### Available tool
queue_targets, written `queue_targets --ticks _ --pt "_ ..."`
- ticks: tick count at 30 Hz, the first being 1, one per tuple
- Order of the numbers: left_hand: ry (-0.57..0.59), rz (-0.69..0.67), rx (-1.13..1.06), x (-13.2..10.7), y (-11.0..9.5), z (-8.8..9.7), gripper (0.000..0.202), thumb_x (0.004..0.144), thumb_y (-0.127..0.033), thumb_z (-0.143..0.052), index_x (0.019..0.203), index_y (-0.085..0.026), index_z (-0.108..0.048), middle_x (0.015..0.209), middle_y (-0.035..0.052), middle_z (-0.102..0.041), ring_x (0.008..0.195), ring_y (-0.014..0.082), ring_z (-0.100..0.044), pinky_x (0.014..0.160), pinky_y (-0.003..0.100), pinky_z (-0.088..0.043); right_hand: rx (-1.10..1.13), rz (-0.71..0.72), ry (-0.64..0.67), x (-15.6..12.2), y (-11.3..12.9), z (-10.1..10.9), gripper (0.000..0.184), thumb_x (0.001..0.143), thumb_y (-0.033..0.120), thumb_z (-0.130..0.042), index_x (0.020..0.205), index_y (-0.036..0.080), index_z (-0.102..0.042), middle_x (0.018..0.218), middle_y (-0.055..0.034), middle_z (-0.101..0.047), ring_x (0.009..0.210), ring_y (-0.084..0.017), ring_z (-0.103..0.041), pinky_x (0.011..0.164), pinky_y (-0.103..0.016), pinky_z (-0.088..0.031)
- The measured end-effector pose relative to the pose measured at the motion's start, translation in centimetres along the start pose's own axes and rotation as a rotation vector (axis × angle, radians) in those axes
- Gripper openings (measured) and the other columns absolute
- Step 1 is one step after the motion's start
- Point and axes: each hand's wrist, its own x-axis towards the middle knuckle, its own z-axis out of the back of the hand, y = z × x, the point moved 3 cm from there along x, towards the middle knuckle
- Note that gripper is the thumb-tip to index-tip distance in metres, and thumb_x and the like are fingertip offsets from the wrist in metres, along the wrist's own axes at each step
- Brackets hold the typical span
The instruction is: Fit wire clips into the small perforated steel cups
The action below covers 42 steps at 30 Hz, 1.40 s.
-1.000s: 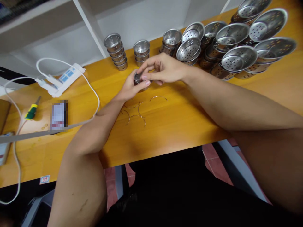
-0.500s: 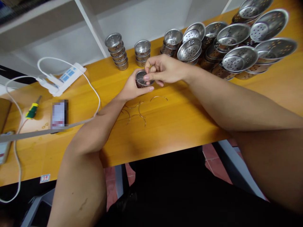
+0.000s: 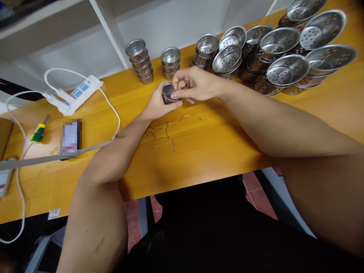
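My left hand (image 3: 157, 104) is wrapped round a small perforated metal cup (image 3: 167, 92), its mouth tilted up towards me just above the table. Over the cup's right side, my right hand (image 3: 192, 84) is closed in a pinch, thumb and fingertips at the rim. A thin curved wire seems to run from these fingertips across the cup's mouth; most of it is hidden. Several loose curved wires lie on the table below the hands, among them a bowed wire (image 3: 191, 116) and another curved wire (image 3: 167, 131).
Behind my hands stand a taller cup stack (image 3: 139, 57) and a shorter cup stack (image 3: 171, 60). Many larger perforated cups (image 3: 287, 72) crowd the right back. At left are a power strip (image 3: 82, 94) with white cables, a phone (image 3: 70, 138) and a green-yellow screwdriver (image 3: 38, 133).
Both hands and the cup have shifted very slightly left. The right fingertips stay at the cup's rim, and the loose wires have not moved on the table.
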Motion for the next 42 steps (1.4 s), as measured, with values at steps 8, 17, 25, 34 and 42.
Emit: queue_targets --ticks 8,17,25,34,42 --pt "-0.060 0.091 -0.084 0.3 -0.2 0.0 0.102 0.082 -0.094 -0.112 0.147 -0.026 -0.072 0.135 0.0097 -0.079 0.123 0.0321 -0.081 0.119 0.057 -0.070 0.010 0.047 -0.048 0.3 -1.0 -0.1 0.054 0.115 0.056 -0.108 0.106 0.027 -0.064 0.070 0.0076 -0.067 0.056 -0.013 -0.050 0.051 -0.027 -0.034" --pt "-0.093 0.077 -0.050 0.6 -0.3 0.6 0.099 0.082 -0.091 -0.113 0.146 -0.026 -0.073 0.133 0.0087 -0.080 0.123 0.0319 -0.081 0.125 0.059 -0.069 0.102 0.033 -0.047 0.4 -0.5 -0.5 0.064 0.115 0.063 -0.112 0.109 0.028 -0.059 0.063 0.0155 -0.054 0.060 -0.011 -0.042 0.055 -0.026 -0.031" --pt "-0.114 0.070 -0.021 0.7 -0.6 0.7 0.102 0.082 -0.099 -0.109 0.142 -0.025 -0.075 0.128 0.0078 -0.079 0.124 0.0326 -0.082 0.128 0.062 -0.070 0.064 0.037 -0.081 0.3 -0.6 -0.5 0.067 0.113 0.074 -0.110 0.109 0.027 -0.062 0.070 0.0111 -0.068 0.056 -0.011 -0.049 0.050 -0.028 -0.030" --pt "-0.141 0.140 -0.121 0.8 -2.1 0.4 0.096 0.079 -0.104 -0.107 0.125 -0.024 -0.080 0.116 0.0066 -0.082 0.107 0.0272 -0.080 0.109 0.054 -0.074 0.110 0.014 -0.126 0.6 0.0 -0.4 0.070 0.106 0.076 -0.114 0.103 0.029 -0.062 0.064 0.0102 -0.067 0.046 -0.012 -0.049 0.041 -0.028 -0.029" --pt "-0.149 0.147 -0.190 0.6 -2.5 0.0 0.084 0.083 -0.098 -0.108 0.115 -0.026 -0.080 0.102 0.0020 -0.078 0.087 0.0194 -0.072 0.083 0.042 -0.068 0.127 -0.008 -0.195 0.6 0.9 -1.1 0.079 0.097 0.083 -0.117 0.098 0.029 -0.059 0.059 0.0106 -0.063 0.043 -0.013 -0.045 0.038 -0.029 -0.025"
